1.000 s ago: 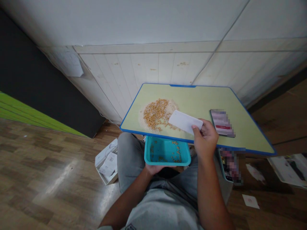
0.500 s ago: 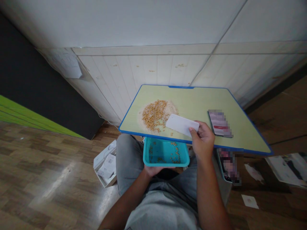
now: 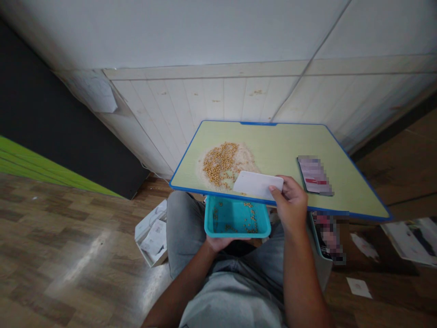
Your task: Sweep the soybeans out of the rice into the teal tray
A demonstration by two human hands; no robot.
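Note:
My right hand pinches a flat white plastic scraper by its right end, thumb on top. The scraper lies low over the tabletop close to the front edge, beside a heap of yellow soybeans mixed with pale rice-like grains. Just below that edge, my left hand supports a turquoise plastic tray from underneath; most of its fingers are hidden. A scatter of soybeans lies inside the tray, mostly along its sides.
The small table has a blue rim and stands against the wall. On its right lies a phone with a blurred screen. A white box with papers sits on the wooden floor at my left. Dark furniture stands further left.
My right hand has drawn the scraper a little toward the table's front edge, and the scraper now lies more level. The tray and my left hand stay nearly where they were.

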